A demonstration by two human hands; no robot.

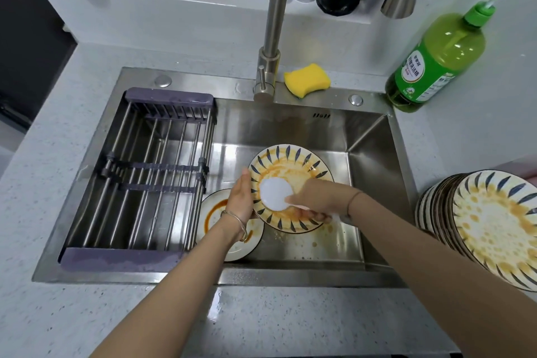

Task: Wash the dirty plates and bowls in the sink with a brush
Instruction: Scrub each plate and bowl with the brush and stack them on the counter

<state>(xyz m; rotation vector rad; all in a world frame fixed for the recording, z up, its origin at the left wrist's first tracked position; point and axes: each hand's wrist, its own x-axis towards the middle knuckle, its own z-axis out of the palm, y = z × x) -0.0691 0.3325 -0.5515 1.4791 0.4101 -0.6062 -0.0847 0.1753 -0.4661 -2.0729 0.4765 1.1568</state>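
A patterned plate (pixel 290 168) smeared with orange sauce is held tilted over the steel sink (pixel 374 171). My left hand (pixel 239 197) grips its left rim. My right hand (pixel 316 197) holds a white round brush (pixel 275 193) pressed against the plate's middle; the brush handle is mostly hidden in my fist. A second dirty plate (pixel 215 212) with orange streaks lies on the sink floor under my left wrist. A stack of several dirty patterned plates (pixel 494 227) leans on the counter at the right.
A metal drying rack (pixel 151 171) with purple ends spans the sink's left half. The faucet (pixel 271 38) rises behind the sink, a yellow sponge (pixel 306 80) beside it. A green detergent bottle (pixel 436 61) stands at the back right. Jars line the back ledge.
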